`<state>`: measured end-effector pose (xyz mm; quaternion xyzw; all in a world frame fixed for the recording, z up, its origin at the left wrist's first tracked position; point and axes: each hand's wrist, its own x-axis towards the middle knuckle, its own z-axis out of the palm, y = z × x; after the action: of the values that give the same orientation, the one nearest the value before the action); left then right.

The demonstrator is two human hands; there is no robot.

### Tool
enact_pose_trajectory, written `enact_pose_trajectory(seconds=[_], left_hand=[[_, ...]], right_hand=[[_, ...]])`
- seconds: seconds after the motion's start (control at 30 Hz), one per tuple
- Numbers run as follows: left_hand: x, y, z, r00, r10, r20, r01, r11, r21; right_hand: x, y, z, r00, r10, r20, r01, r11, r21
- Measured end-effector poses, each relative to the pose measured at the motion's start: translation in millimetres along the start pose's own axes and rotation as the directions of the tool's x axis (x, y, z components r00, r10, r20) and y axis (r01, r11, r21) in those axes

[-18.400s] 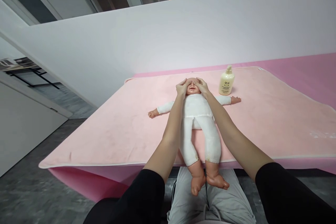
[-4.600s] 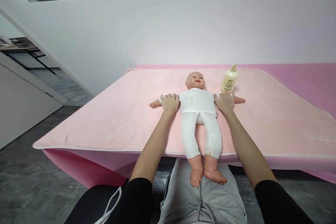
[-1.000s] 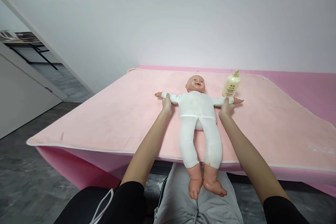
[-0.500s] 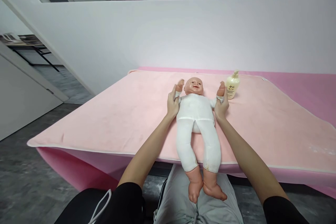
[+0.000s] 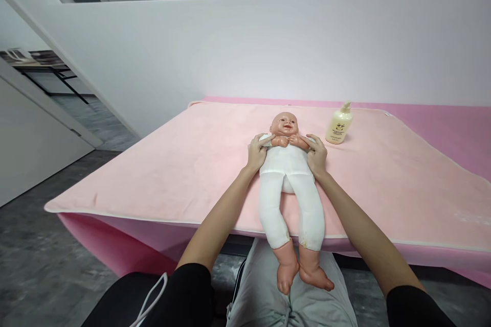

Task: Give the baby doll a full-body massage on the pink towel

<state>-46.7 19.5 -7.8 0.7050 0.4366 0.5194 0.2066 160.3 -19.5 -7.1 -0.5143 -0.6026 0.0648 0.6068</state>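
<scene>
At the far left of the work surface, the pink blanket (image 5: 164, 168) is spreading over a deeper pink cover (image 5: 452, 135), its near left corner jutting past the cover's hanging folds (image 5: 111, 245). Next, the left hand (image 5: 257, 153) is closing around the doll's arm on that side, fingers bent and reaching in toward the doll's small hand.

Between the two hands, the doll (image 5: 287, 162) is lying face up on the blanket, its head pointing toward the white wall (image 5: 268, 46) and resting just beyond both hands. Its arms are folding inward, the small hands meeting or nearly meeting over the upper chest. Its legs are extending toward the person, the feet projecting past the near edge above the grey trousers (image 5: 307, 311).

To the right, the right hand (image 5: 317, 156) is curling about the doll's other arm, fingers likewise bent inward; the thumb's exact contact appears partly hidden. Beyond that hand, to the right of the doll's head, a pale yellow pump bottle (image 5: 338, 126) is standing on the blanket, touching neither hand nor doll.
</scene>
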Motion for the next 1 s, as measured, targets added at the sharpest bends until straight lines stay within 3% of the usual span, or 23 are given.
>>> enact_pose_trajectory(seconds=[0.13,0.27,0.37,0.53,0.6,0.7,0.77,0.83,1.0], left_hand=[[0,5,-2.3,0.999,0.038,0.012,-0.038,0.998,0.055],[0,7,-3.6,0.999,0.046,-0.017,-0.046,0.999,0.023],[0,5,-3.1,0.996,0.007,-0.090,-0.016,0.995,-0.102],[1,2,-1.5,0.969,-0.162,-0.187,0.110,0.960,-0.259],[2,-1,-1.9,0.934,-0.287,-0.211,0.217,0.928,-0.301],[6,-5,-4.0,0.842,-0.479,-0.249,0.381,0.854,-0.354],[8,-7,-5.7,0.785,-0.560,-0.267,0.450,0.810,-0.376],[8,-8,-6.8,0.766,-0.579,-0.278,0.472,0.801,-0.368],[5,-6,-7.6,0.839,-0.472,-0.272,0.402,0.873,-0.276]], right_hand=[[-1,-5,0,0.998,0.020,-0.065,-0.017,0.999,0.038],[0,-6,0,0.951,0.193,-0.241,-0.164,0.977,0.136],[3,-2,-1,0.880,0.348,-0.324,-0.300,0.935,0.189],[10,6,-6,0.703,0.605,-0.374,-0.519,0.796,0.312],[12,6,-9,0.632,0.685,-0.363,-0.594,0.729,0.340],[13,5,-14,0.567,0.742,-0.359,-0.667,0.669,0.328],[13,4,-15,0.548,0.756,-0.358,-0.683,0.652,0.329],[14,7,-15,0.549,0.754,-0.361,-0.680,0.654,0.331],[15,21,-13,0.599,0.718,-0.355,-0.656,0.694,0.298]])
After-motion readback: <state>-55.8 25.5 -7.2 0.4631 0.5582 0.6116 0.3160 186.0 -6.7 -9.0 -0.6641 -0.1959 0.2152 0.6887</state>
